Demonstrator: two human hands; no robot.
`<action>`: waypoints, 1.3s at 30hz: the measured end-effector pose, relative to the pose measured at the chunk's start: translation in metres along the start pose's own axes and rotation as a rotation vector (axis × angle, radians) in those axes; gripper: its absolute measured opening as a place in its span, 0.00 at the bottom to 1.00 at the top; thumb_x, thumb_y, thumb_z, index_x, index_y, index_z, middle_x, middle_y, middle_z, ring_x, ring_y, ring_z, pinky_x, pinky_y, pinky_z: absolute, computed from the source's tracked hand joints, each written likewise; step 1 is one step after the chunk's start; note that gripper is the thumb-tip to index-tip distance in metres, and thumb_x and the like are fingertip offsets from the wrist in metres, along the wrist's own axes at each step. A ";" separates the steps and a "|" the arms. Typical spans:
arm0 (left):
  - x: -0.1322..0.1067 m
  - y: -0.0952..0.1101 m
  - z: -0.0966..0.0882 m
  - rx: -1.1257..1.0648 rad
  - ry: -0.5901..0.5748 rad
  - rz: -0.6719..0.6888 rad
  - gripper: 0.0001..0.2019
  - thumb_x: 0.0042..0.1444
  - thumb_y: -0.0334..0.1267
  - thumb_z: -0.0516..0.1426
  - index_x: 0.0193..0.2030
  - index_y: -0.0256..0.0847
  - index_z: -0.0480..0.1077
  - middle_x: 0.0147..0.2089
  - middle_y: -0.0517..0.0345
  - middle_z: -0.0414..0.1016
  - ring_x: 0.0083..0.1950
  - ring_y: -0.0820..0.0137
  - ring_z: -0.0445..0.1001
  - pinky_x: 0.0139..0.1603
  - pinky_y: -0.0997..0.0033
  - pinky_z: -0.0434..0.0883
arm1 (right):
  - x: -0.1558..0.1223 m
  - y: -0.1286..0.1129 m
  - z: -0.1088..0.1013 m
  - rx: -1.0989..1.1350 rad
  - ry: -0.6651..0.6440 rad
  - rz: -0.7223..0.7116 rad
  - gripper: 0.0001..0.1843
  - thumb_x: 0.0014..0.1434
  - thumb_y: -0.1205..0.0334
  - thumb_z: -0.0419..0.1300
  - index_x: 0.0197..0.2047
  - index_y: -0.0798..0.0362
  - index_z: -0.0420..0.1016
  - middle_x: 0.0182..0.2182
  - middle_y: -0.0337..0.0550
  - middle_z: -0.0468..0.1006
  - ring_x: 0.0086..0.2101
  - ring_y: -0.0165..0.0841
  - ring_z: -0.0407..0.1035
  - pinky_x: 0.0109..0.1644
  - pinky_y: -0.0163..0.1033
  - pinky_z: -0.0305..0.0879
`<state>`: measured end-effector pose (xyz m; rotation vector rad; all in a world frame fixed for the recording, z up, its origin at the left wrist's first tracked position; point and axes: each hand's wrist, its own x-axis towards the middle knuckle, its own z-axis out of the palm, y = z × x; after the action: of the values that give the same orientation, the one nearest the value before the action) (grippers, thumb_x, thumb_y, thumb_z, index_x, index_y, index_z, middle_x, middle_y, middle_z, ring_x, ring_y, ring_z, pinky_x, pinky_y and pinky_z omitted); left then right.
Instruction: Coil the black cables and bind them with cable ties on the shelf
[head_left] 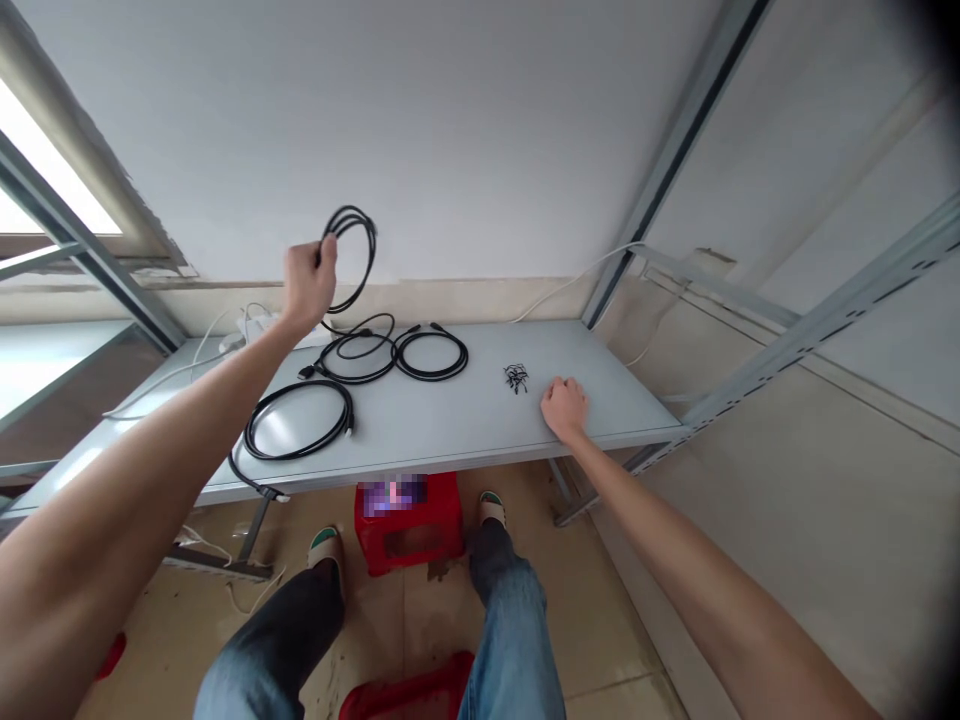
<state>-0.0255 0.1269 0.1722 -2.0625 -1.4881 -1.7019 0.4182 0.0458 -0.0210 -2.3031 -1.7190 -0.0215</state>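
Observation:
My left hand is raised above the back of the table, its fingers wrapped round a coiled black cable. Below it, two more coils lie side by side: a looped cable with a plug at its left, and a neat cable coil. Nearer the front edge rests another coiled cable, one end hanging over the edge. On the right of the table my right hand sits closed in a fist; whatever it may hold is hidden. Just left of it lies a small pile of short black ties.
The grey table stands against a wall between metal uprights. A white power strip with white cords is at the back left. Under the front edge is a red stool with a blurred item on it.

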 end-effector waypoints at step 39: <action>-0.123 0.057 0.241 0.504 -0.908 0.257 0.28 0.80 0.47 0.42 0.59 0.29 0.77 0.53 0.30 0.84 0.59 0.48 0.81 0.59 0.54 0.72 | -0.001 0.002 -0.003 0.048 -0.012 0.008 0.20 0.76 0.65 0.46 0.55 0.56 0.79 0.57 0.60 0.76 0.60 0.49 0.68 0.60 0.49 0.62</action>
<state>0.1961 0.1651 0.0122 -2.6405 -1.4782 -0.1977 0.4204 0.0433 -0.0186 -2.2800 -1.6979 0.0349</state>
